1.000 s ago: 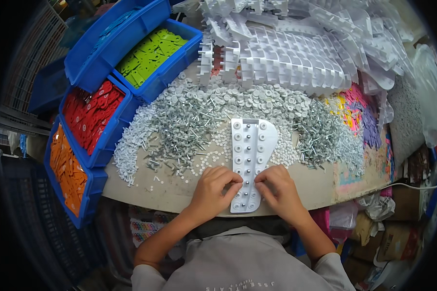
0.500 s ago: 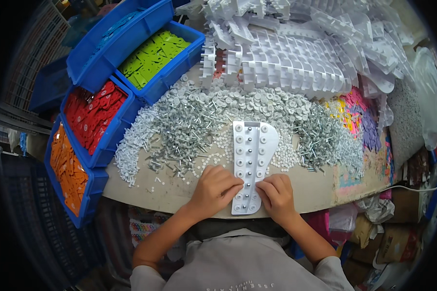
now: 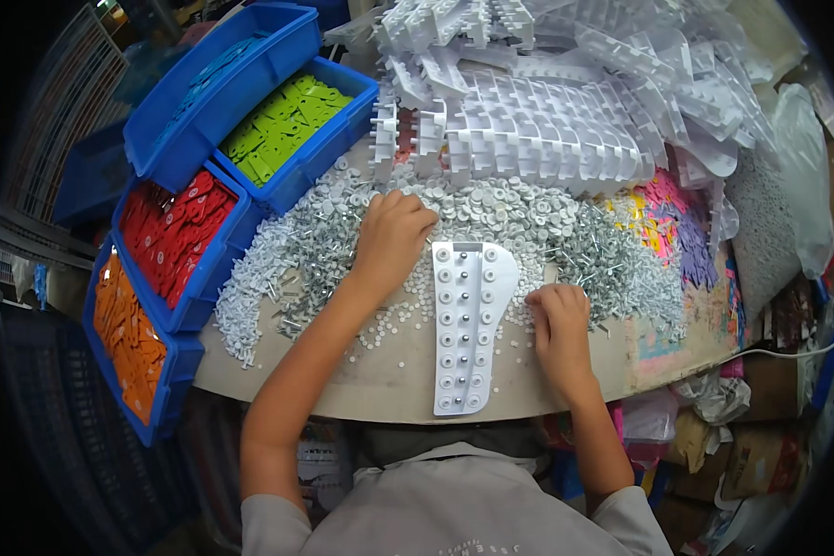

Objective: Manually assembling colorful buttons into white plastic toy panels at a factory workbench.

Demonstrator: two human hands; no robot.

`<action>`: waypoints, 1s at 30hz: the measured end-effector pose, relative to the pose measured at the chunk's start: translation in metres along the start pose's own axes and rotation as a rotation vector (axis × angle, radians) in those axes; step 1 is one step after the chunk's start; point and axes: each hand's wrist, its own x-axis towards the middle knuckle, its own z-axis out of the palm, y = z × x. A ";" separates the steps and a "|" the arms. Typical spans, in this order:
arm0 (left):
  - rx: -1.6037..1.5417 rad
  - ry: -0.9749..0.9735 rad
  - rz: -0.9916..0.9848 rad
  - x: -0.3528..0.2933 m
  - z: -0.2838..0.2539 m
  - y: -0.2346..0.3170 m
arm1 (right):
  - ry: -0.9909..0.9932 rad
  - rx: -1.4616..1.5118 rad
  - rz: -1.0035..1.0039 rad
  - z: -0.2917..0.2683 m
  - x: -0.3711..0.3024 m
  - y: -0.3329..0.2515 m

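A white plastic piece point(image 3: 465, 324), wider at its far right side, lies on the table between my hands. Two rows of round white caps line it, with a row of metal pins down its central channel. My left hand point(image 3: 394, 239) is at the heap of round white washers point(image 3: 505, 206), fingers bent and closed; their tips are partly hidden. Right of the piece, my right hand point(image 3: 562, 326) has its fingers curled together over small white discs point(image 3: 521, 310), beside a pile of metal pins point(image 3: 588, 255). What either hand pinches, if anything, is too small to see.
Blue bins at left hold orange point(image 3: 128, 338), red point(image 3: 178, 232), green point(image 3: 285, 125) and blue pieces. Moulded white plastic parts point(image 3: 542, 134) are stacked at the back. More pins point(image 3: 320, 246) lie at left. Pink and purple pieces point(image 3: 681, 236) and a grey filled bag point(image 3: 760, 232) are at right.
Both hands have let go of the white plastic piece. My left hand has moved forward to the washers, and my right hand has moved right and slightly forward to the small discs.
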 end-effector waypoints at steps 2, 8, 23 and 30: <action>-0.006 0.012 0.051 0.003 0.004 -0.002 | 0.003 -0.032 0.002 0.000 0.010 0.002; 0.010 0.006 0.087 0.006 0.005 -0.003 | 0.122 -0.105 -0.099 0.013 0.054 0.013; -0.259 0.045 -0.190 -0.035 -0.047 0.041 | 0.130 -0.017 -0.076 0.004 0.040 -0.001; -0.598 -0.269 -0.162 -0.103 -0.076 0.096 | -0.326 0.447 0.068 -0.027 -0.024 -0.047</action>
